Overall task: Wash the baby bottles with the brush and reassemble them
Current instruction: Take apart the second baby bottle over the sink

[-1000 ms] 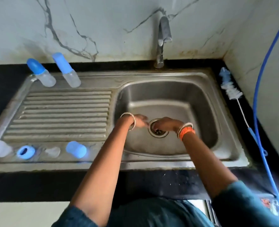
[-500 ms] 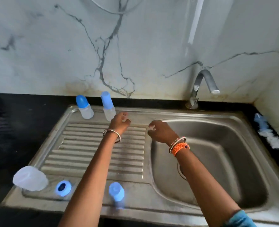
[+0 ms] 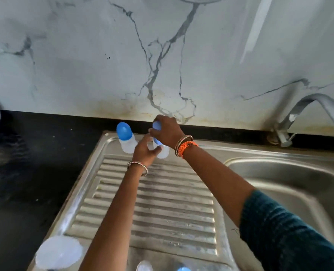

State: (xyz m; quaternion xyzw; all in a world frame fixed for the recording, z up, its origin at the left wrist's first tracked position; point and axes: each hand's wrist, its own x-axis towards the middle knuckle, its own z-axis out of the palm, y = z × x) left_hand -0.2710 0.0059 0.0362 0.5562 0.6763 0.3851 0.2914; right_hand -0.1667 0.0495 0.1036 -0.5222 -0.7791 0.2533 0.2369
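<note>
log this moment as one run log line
right hand: grips blue cap of right clear baby bottle | left hand: at its base, grip unclear | left blue-capped baby bottle: untouched, upright

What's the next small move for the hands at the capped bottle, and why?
Probably lift the blue cap off. The right hand grips it from above, while the left hand is at the bottle body, seemingly steadying it. This bottle stands upright and assembled at the back of the drainboard, beside another capped bottle, so it must be taken apart before brushing.
</note>
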